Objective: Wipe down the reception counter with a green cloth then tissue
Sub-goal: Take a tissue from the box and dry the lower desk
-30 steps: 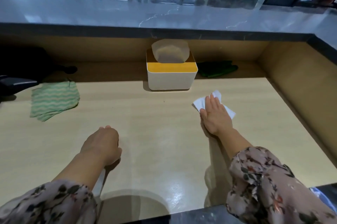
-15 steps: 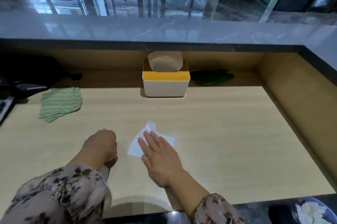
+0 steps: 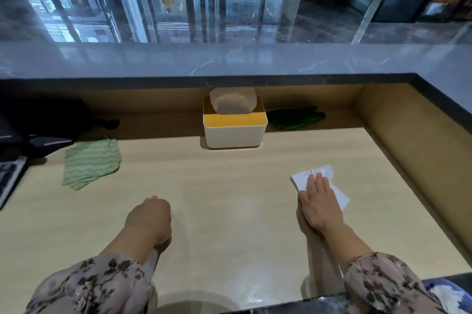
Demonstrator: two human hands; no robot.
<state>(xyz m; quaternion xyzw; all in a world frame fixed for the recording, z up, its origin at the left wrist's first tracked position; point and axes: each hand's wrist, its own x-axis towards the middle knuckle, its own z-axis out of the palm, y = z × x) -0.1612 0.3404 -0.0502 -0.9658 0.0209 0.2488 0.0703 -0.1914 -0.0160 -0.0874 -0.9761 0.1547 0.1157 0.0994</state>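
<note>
At right of centre, pressed tissue (image 3: pixel 301 179) onto counter (image 3: pixel 229 186) with flat right hand (image 3: pixel 319 203); rested clenched, empty-looking left hand (image 3: pixel 149 216) lower centre. Noted green cloth (image 3: pixel 90 164) idle upper left; judged cloth pass done, tissue pass underway.

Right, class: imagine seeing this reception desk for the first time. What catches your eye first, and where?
The right hand presses flat on a crumpled white paper tissue at the right of the pale wooden desk top. A white tissue box with a yellow lid stands at the back centre, and a green wavy-striped cloth lies untouched at the left.
</note>
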